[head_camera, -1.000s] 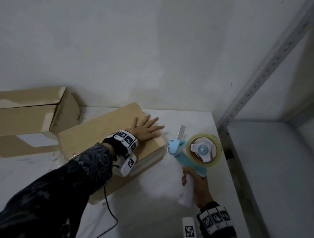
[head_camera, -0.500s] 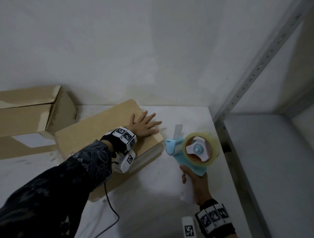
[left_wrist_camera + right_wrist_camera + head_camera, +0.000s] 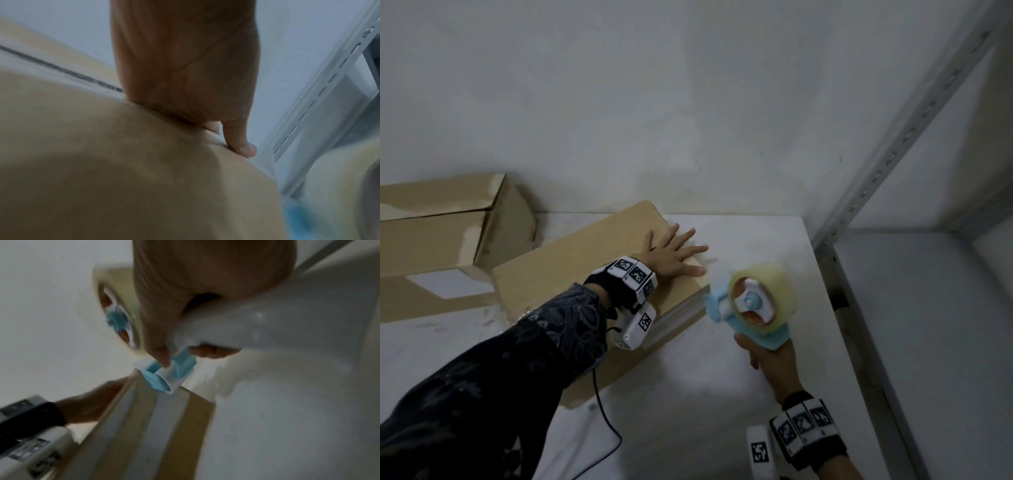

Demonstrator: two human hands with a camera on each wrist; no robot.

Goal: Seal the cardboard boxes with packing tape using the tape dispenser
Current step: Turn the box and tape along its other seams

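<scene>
A long flat cardboard box (image 3: pixel 571 277) lies slantwise on the white table (image 3: pixel 688 394). My left hand (image 3: pixel 671 255) presses flat on its far right end, fingers spread; the left wrist view shows the palm (image 3: pixel 185 73) on the cardboard (image 3: pixel 123 178). My right hand (image 3: pixel 774 363) grips the white handle of a blue tape dispenser (image 3: pixel 750 308) carrying a clear tape roll (image 3: pixel 767 294). Its front roller is at the box's right end face (image 3: pixel 681 318). In the right wrist view the dispenser's nose (image 3: pixel 164 378) touches the box's top edge (image 3: pixel 156 418), and my fingers (image 3: pixel 156 337) wrap the handle.
A second cardboard box (image 3: pixel 448 219) with a raised flap sits at the back left against the wall. A grey metal shelf upright (image 3: pixel 887 157) and shelf board (image 3: pixel 928 342) border the table's right side. A black cable (image 3: pixel 602 421) trails over the table near the front.
My right hand has brought the dispenser left and tilted it toward the box's right end; the loose tape tab that stood up earlier is no longer visible. The left hand stays pressed on the box.
</scene>
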